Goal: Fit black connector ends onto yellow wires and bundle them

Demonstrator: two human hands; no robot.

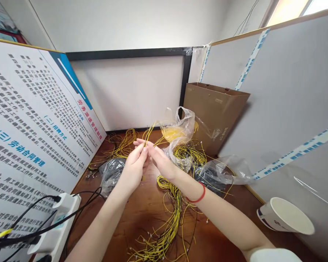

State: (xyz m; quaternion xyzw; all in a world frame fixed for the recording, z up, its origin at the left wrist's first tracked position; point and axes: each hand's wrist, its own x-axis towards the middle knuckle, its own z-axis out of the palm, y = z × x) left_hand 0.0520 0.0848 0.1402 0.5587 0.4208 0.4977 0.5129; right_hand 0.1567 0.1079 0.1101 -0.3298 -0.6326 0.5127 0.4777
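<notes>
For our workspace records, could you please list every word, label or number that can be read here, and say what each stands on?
"劳务派遣管理制度": heading on the white printed board.
"(二) 招聘方式": subheading on that board.
"(三) 劳动合同管理": subheading on that board.
The board's body text is too small and slanted to read reliably.
Print on the paper cup and brown paper bag is unreadable.

Bright daylight from the upper-right window (288, 11), soft shadows, wide-angle bowing at the frame edges.
</notes>
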